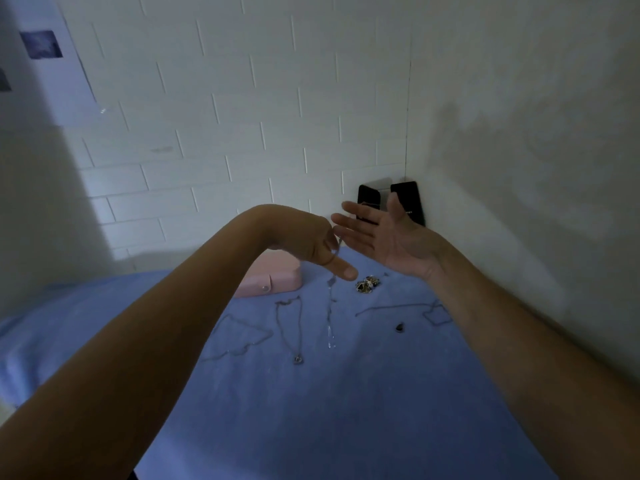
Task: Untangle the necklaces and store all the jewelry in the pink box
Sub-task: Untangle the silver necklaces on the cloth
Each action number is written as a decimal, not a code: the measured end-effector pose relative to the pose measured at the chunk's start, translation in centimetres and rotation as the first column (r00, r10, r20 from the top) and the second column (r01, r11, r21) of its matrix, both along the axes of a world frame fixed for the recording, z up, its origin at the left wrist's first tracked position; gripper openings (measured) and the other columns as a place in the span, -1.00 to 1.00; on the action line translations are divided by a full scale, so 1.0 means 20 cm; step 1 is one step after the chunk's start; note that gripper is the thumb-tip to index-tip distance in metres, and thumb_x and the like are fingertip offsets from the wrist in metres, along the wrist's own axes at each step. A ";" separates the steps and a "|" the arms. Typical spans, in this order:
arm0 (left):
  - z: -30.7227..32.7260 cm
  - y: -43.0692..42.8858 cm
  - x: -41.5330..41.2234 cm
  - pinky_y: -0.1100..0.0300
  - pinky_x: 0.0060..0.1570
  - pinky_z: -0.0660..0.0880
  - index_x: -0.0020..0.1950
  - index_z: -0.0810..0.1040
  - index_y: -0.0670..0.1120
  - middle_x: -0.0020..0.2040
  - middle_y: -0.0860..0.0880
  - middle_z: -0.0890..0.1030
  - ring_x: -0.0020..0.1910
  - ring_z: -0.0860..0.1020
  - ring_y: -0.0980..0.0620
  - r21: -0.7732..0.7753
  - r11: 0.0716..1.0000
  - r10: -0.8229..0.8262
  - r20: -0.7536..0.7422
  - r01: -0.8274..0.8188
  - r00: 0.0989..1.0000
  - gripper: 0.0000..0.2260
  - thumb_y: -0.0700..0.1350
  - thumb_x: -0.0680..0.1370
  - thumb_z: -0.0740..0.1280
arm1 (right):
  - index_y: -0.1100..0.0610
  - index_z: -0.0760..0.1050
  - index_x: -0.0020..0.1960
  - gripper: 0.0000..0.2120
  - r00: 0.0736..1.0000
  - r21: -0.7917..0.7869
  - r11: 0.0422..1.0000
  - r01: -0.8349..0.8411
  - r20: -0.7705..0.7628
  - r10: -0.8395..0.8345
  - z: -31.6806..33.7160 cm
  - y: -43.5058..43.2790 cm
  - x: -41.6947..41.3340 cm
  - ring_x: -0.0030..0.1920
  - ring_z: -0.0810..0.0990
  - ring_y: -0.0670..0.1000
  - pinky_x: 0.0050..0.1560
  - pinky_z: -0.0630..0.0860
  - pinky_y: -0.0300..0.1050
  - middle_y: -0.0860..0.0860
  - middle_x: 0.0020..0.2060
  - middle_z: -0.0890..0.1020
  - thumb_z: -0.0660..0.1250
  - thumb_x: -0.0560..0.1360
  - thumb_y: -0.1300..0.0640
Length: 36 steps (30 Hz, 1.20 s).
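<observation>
My left hand [313,242] is raised above the blue bed cover, fingers closed on a thin silver necklace [330,306] that hangs down blurred toward the cover. My right hand [384,237] is held up beside it, palm open and fingers spread, holding nothing. The pink box [273,280] lies shut behind my left wrist, partly hidden. Two necklaces lie flat on the cover, one with a small pendant [292,327] and another at the left [239,337]. A third chain [415,310] lies at the right. A small heap of jewelry [367,284] sits under my hands.
A small dark piece [400,328] lies on the blue cover [346,410]. Two black phone-like slabs [408,199] lean in the wall corner behind my right hand. White tiled walls close off the back and right.
</observation>
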<state>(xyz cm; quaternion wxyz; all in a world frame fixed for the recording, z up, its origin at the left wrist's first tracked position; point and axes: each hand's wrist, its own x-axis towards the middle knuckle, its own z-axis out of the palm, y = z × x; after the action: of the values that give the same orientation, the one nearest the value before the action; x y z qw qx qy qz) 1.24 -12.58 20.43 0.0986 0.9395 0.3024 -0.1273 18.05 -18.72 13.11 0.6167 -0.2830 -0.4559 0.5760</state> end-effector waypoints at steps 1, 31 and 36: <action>-0.01 0.00 0.00 0.24 0.21 0.28 0.45 0.30 -0.12 0.38 0.00 0.41 0.30 0.40 0.01 -0.006 1.000 0.001 0.037 -0.001 0.999 -0.27 0.24 0.40 0.36 | 0.18 0.49 0.23 -0.11 0.999 0.022 1.000 -0.017 -0.044 0.018 -0.02 -0.01 0.00 0.15 0.61 0.04 0.06 0.57 -0.15 0.11 0.13 0.63 0.63 0.02 -0.18; -0.39 0.00 -0.13 -0.17 0.45 -0.26 0.44 0.14 0.05 0.42 0.09 0.18 0.44 0.17 0.07 0.333 0.926 -0.278 0.280 0.178 0.919 -0.08 0.34 0.22 0.46 | 0.16 0.67 -0.11 -0.88 0.014 0.437 0.815 0.380 0.879 -0.478 -0.03 -0.36 -0.07 -0.34 0.47 -0.44 -0.25 0.34 -0.53 -0.21 -0.31 0.54 0.48 0.38 0.30; -0.47 -0.05 -0.15 -0.09 0.46 -0.31 0.44 0.14 0.12 0.42 0.14 0.20 0.43 0.19 0.11 0.346 0.919 -0.305 0.312 0.192 0.900 -0.21 0.24 0.33 0.46 | -0.08 0.26 0.43 -0.23 -0.044 0.252 0.911 0.327 0.967 -0.252 -0.09 -0.38 -0.07 -0.08 0.39 -0.51 -0.15 0.27 -0.59 -0.22 0.04 0.46 0.54 0.32 0.06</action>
<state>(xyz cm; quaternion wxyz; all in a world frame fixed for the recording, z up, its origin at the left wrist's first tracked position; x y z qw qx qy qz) -1.76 -13.61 11.03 -0.0120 0.9816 0.1714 0.0834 16.67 -26.29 11.32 0.2237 -0.7061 -0.6664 0.0853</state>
